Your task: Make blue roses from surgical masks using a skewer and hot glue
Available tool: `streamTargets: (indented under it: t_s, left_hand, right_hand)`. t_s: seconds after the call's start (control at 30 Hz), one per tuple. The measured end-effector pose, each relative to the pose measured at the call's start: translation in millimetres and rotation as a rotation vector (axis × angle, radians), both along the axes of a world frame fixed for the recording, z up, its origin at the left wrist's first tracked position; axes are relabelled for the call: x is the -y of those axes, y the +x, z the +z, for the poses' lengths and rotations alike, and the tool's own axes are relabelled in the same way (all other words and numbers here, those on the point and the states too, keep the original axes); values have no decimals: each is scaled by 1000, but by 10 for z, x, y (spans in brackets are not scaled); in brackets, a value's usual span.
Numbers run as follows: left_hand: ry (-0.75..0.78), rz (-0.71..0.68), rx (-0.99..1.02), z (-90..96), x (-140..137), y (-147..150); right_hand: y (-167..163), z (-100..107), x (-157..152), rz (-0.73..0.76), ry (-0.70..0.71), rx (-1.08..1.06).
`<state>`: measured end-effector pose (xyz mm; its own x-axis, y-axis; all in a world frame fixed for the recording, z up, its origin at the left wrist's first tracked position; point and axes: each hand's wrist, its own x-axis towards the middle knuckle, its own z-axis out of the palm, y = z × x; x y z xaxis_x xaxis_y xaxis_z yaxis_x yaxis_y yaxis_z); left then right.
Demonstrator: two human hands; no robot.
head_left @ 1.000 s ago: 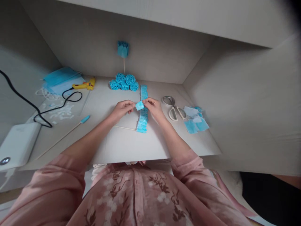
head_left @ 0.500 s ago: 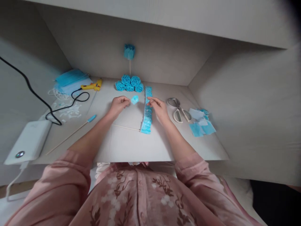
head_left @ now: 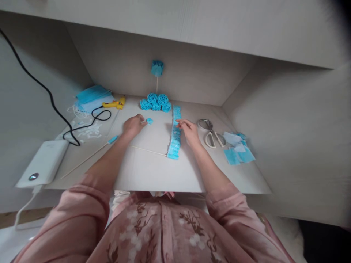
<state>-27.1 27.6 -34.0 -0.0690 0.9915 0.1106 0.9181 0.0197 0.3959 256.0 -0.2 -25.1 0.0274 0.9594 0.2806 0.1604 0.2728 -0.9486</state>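
Observation:
My left hand is closed in a pinch on a small blue fabric piece, held above the table left of the strip. My right hand has its fingertips drawn together over the ruffled blue strip; whatever is between them is too small to make out. A thin stick lies flat, its right end meeting the strip's near end. Beyond my hands sits a stack of several blue rolled fabric flowers. One more blue flower rises behind them on an upright stem.
Scissors and cut blue and white fabric pieces lie at right. Leftward are a yellow glue gun with black cord, blue masks, white scraps, a blue-tipped stick and a white power bank.
My left hand has drawn the blue fabric piece leftward, away from the strip. My right hand stays over the strip. The whole view has shifted slightly.

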Motion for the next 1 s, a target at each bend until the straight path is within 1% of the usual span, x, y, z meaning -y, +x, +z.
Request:
streamTargets:
  t_s: [0.13, 0.3, 0.4, 0.5, 0.57, 0.7, 0.83, 0.9, 1.0]
  left_hand:
    - [-41, -2, -109, 2, -40, 106]
    - [-112, 36, -132, 120, -122, 254]
    - [-144, 14, -111, 191, -134, 253]
    - [-136, -38, -105, 200, -79, 189]
    - [-118, -83, -118, 178, -8, 132]
    - [-56, -191, -138, 140, 216, 10]
    - [-32, -332, -103, 191, 529, -150]
    - [-22, -343, -63, 235, 687, -268]
    - [49, -269, -91, 254, 897, -503]
  right_hand:
    - [57, -52, -74, -65, 16, -4]
    - [195, -174, -195, -192, 34, 23]
    - [262, -258, -259, -264, -27, -39]
    - [280, -303, -298, -334, -119, -151]
    - [268, -310, -310, -357, -139, -180]
    - [211, -307, -315, -370, -127, -187]
    - [161, -294, -296, -367, -130, -204]
    - [157, -279, -285, -363, -133, -207]
    - [174, -256, -278, -362, -140, -204]
